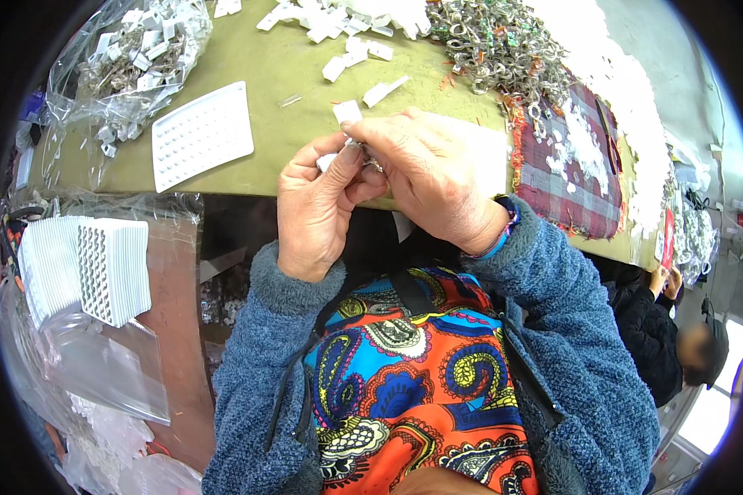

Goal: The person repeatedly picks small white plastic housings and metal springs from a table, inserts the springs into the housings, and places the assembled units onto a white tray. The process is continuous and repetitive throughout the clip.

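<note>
Over the green table edge, my left hand [312,206] and my right hand [428,169] meet fingertip to fingertip. The left fingers are closed round a small white piece [326,162]. A little silvery part [371,164] shows between the two hands, mostly hidden by fingers. My right thumb and fingers are pinched together there; what exactly they grip I cannot make out. Just beyond the fingertips is a white tag-like piece [348,111]; whether it is touched is unclear. Farther off lie more small white folded pieces [357,54].
A white dimpled sheet [203,137] and a clear bag of white and metal pieces [144,51] lie left. Metal rings [504,41] are heaped beyond, near plaid cloth [574,165]. Lower left, stacked white sheets [114,272] stand. Another person [664,338] sits at right.
</note>
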The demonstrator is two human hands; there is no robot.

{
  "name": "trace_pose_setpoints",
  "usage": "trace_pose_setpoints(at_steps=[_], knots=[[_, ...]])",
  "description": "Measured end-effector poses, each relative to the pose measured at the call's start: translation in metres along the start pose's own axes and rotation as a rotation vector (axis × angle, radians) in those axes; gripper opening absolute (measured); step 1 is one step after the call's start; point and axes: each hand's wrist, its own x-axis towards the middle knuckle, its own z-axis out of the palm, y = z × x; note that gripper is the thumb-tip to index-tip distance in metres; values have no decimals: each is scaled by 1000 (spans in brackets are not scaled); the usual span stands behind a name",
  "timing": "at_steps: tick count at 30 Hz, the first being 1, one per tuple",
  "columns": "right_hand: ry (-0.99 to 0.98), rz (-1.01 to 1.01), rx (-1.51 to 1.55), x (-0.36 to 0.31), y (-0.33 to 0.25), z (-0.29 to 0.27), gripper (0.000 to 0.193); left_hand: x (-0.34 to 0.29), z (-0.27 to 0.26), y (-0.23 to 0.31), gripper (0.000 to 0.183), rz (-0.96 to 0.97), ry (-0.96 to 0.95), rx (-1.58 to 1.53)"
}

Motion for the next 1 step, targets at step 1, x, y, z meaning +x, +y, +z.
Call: trace_pose_setpoints(at_steps=[1], knots=[[27,-34,8,-1,5,3,53,1,2,0,21,-4,1,30]])
